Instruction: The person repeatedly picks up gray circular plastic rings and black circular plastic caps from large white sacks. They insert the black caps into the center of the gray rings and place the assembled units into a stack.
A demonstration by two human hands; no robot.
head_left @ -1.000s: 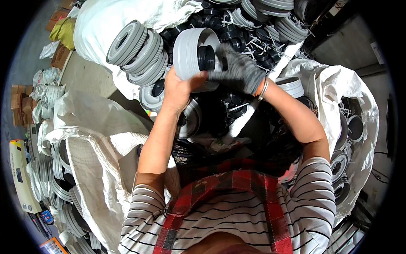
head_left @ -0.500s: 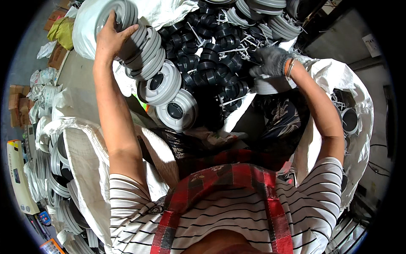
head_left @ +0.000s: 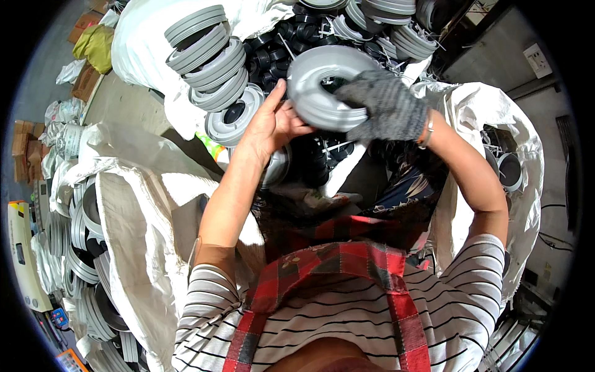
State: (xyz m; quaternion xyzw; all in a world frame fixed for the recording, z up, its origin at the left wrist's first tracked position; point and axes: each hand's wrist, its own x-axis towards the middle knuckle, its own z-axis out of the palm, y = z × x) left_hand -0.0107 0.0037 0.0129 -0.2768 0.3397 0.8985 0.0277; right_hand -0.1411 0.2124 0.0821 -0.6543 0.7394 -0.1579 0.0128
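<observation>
Along the left side, we record a yellow-green bag (head_left: pixel 94 48) next to a brown carton (head_left: pixel 85 85), with a white plastic bag (head_left: pixel 70 72) just beside them. Lower down, we note brown boxes (head_left: pixel 26 155), a long pale device (head_left: pixel 26 254) bearing a dark display, and a small blue device (head_left: pixel 59 318) near its lower end. At upper right, we observe a white socket plate (head_left: pixel 537 60) on the grey wall (head_left: pixel 505 57).

held ring (head_left: pixel 308 88): between the left hand (head_left: pixel 273 128) and right hand (head_left: pixel 392 105)
ring stack (head_left: pixel 214 73): i see it left of the held ring
loose parts (head_left: pixel 264 60): between both
left sack (head_left: pixel 133 232): on my feed, left of the left forearm (head_left: pixel 226 204)
right sack (head_left: pixel 528 146): right of the right forearm (head_left: pixel 468 164)
</observation>
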